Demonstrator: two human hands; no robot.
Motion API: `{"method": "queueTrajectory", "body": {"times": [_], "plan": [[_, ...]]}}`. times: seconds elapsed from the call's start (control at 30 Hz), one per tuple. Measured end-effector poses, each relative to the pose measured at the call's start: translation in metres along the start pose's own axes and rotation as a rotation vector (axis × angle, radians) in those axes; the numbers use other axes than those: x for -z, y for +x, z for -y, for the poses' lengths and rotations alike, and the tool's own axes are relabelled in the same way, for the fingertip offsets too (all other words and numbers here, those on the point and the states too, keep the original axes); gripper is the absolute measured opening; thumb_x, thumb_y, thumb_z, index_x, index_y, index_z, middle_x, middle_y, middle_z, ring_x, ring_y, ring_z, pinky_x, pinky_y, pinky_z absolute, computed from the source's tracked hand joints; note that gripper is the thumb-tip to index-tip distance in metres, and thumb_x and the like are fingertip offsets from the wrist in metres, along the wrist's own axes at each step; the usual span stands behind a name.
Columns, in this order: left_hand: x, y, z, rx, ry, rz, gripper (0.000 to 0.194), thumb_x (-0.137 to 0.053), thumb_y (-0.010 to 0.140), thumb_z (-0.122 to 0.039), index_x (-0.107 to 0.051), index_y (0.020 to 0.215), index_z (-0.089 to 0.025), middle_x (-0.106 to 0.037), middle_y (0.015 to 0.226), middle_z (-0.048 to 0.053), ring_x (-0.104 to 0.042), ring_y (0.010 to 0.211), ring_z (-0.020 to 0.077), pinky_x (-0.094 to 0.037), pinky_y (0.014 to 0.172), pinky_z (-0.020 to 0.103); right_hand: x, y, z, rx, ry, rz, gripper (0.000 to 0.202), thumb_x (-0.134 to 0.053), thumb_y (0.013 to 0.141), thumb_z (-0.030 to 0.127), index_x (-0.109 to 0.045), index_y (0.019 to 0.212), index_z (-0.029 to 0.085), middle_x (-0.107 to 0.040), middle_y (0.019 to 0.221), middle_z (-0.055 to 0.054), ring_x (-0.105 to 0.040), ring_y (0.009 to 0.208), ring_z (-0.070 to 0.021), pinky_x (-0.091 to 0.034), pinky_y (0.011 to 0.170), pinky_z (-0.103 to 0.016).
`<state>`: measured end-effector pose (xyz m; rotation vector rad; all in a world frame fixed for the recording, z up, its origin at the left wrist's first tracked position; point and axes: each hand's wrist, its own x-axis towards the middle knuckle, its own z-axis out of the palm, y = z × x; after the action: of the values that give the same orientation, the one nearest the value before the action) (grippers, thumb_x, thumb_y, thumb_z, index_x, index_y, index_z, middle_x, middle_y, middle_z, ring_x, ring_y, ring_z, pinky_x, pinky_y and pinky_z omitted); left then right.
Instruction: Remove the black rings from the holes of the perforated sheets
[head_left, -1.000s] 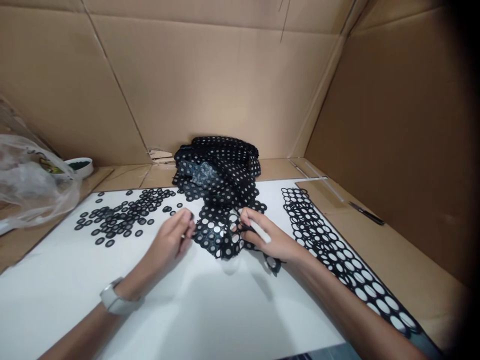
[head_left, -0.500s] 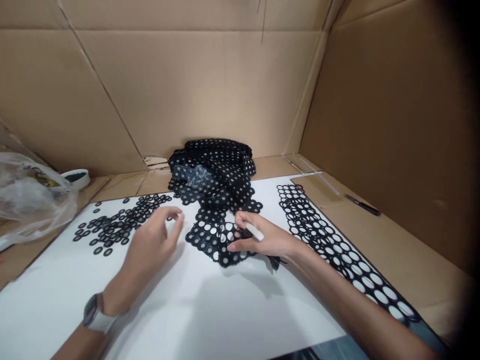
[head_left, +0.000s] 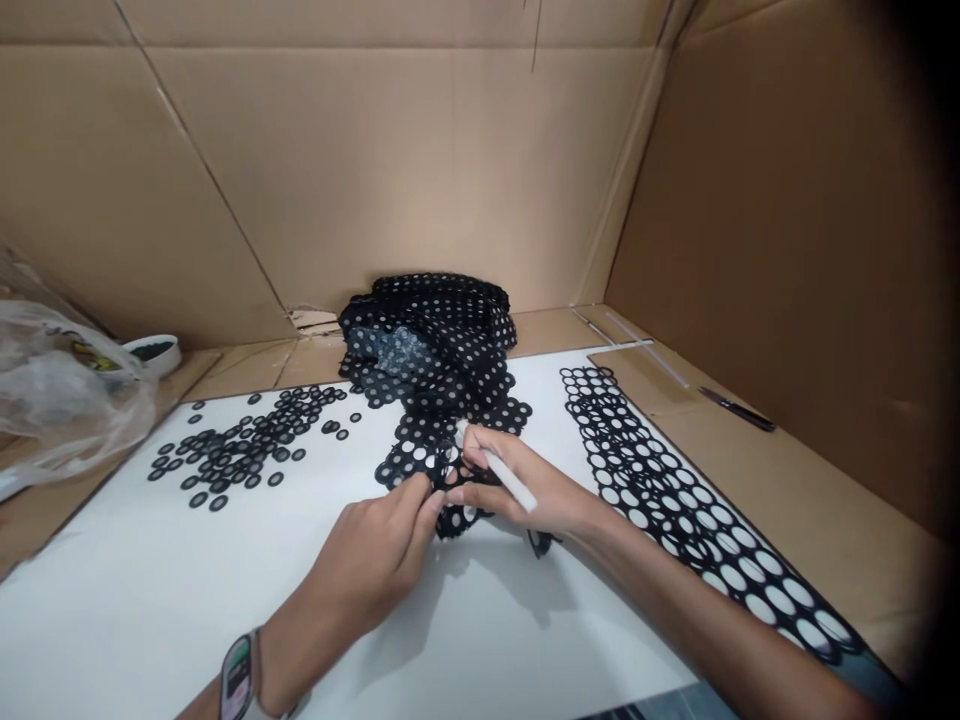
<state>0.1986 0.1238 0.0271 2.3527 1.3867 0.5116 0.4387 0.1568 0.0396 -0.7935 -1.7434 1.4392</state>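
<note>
A black piece of material (head_left: 416,470) patterned with pale round dots lies on the white board, joined to a crumpled heap of it behind. My left hand (head_left: 386,535) is closed in a pinch at its near left edge; what lies between the fingertips is hidden. My right hand (head_left: 517,480) rests over the piece, thumb and finger meeting my left fingertips. A slim white pen-like stick (head_left: 510,480) is gripped in that hand, slanting across the fingers. Small black rings (head_left: 247,440) lie scattered to the left of my hands.
The white board (head_left: 300,600) covers the surface. On its right runs a black sheet with large round holes (head_left: 712,540). Farther right lies a dark pointed tool (head_left: 739,408). At left are a clear plastic bag (head_left: 67,400) and a white tub (head_left: 161,355). Cardboard walls (head_left: 450,150) stand behind and right.
My left hand has moved right, from beside the scattered rings to the edge of the dotted piece, meeting my right fingertips. My right hand stays over the piece, still gripping the white stick.
</note>
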Motion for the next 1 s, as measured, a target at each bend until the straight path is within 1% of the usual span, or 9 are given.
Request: {"method": "queueTrajectory", "body": {"times": [0.17,0.27,0.33,0.43,0.57,0.63,0.73,0.87,1.0], "plan": [[0.000,-0.005,0.000,0.073,-0.570,0.113,0.043,-0.035,0.117,-0.054,-0.049,0.089,-0.025,-0.054,0.080,-0.002,-0.050,0.072,0.0179,-0.039,0.069,0.032,-0.008,-0.001,0.005,0.021,0.033,-0.024,0.055,-0.089,0.093,0.046,-0.038,0.087,0.026,-0.047,0.086,0.004,-0.050,0.078,-0.0170,-0.041,0.069,-0.029],[-0.003,-0.004,-0.003,0.165,-0.923,0.169,0.048,-0.042,0.114,-0.064,-0.043,0.086,-0.024,-0.042,0.074,-0.005,-0.038,0.064,0.0140,-0.033,0.059,0.029,-0.009,-0.001,0.008,0.041,0.078,-0.042,0.055,-0.088,0.095,0.044,-0.037,0.087,0.026,-0.046,0.085,0.004,-0.052,0.080,-0.0169,-0.041,0.069,-0.028],[-0.003,-0.001,-0.003,0.187,-0.996,0.139,0.049,-0.044,0.112,-0.066,-0.042,0.086,-0.025,-0.039,0.075,-0.006,-0.033,0.062,0.0128,-0.029,0.056,0.028,-0.006,-0.002,0.010,0.039,0.067,-0.068,0.054,-0.086,0.096,0.043,-0.036,0.088,0.026,-0.049,0.089,0.003,-0.055,0.085,-0.0181,-0.041,0.070,-0.028],[0.008,0.006,0.012,0.153,-0.821,-0.012,0.048,-0.038,0.114,-0.062,-0.040,0.084,-0.025,-0.039,0.074,-0.005,-0.035,0.064,0.0141,-0.033,0.060,0.029,0.003,-0.002,0.014,0.023,-0.020,-0.120,0.051,-0.084,0.097,0.042,-0.036,0.088,0.026,-0.052,0.094,0.001,-0.058,0.092,-0.0205,-0.042,0.074,-0.029],[0.044,0.016,0.057,0.216,-0.321,-0.332,0.045,-0.030,0.115,-0.054,-0.042,0.083,-0.026,-0.051,0.074,-0.002,-0.049,0.068,0.0185,-0.040,0.067,0.032,0.023,-0.002,0.013,-0.055,-0.180,-0.183,0.043,-0.080,0.091,0.033,-0.038,0.091,0.026,-0.052,0.092,0.001,-0.054,0.088,-0.0212,-0.043,0.074,-0.030],[0.061,0.019,0.081,0.264,-0.187,-0.363,0.038,-0.038,0.113,-0.049,-0.054,0.089,-0.025,-0.065,0.086,0.003,-0.061,0.082,0.0232,-0.043,0.076,0.035,0.034,-0.003,0.009,-0.141,-0.234,-0.178,0.039,-0.076,0.085,0.023,-0.038,0.092,0.026,-0.054,0.088,0.002,-0.052,0.083,-0.0207,-0.041,0.070,-0.030],[0.072,0.020,0.101,0.345,0.122,-0.285,0.033,-0.047,0.108,-0.049,-0.066,0.120,-0.025,-0.075,0.108,0.007,-0.071,0.100,0.0314,-0.046,0.082,0.038,0.047,-0.007,0.005,-0.207,-0.288,-0.150,0.036,-0.068,0.075,0.011,-0.040,0.091,0.026,-0.056,0.088,0.001,-0.049,0.081,-0.0205,-0.039,0.069,-0.030],[0.060,0.017,0.086,0.347,0.319,-0.312,0.041,-0.045,0.110,-0.048,-0.059,0.140,-0.024,-0.075,0.119,0.009,-0.073,0.098,0.0321,-0.046,0.076,0.038,0.054,-0.010,0.007,-0.195,-0.380,-0.166,0.031,-0.067,0.072,0.011,-0.046,0.091,0.025,-0.054,0.086,0.002,-0.047,0.082,-0.0205,-0.037,0.068,-0.029],[0.033,0.014,0.032,0.176,0.279,-0.421,0.030,-0.046,0.111,-0.043,-0.061,0.128,-0.025,-0.074,0.106,0.005,-0.067,0.073,0.0227,-0.041,0.065,0.034,0.049,-0.009,0.012,-0.285,-0.212,-0.112,0.032,-0.062,0.069,0.013,-0.043,0.091,0.026,-0.051,0.082,0.004,-0.051,0.078,-0.0195,-0.037,0.067,-0.028]]}}
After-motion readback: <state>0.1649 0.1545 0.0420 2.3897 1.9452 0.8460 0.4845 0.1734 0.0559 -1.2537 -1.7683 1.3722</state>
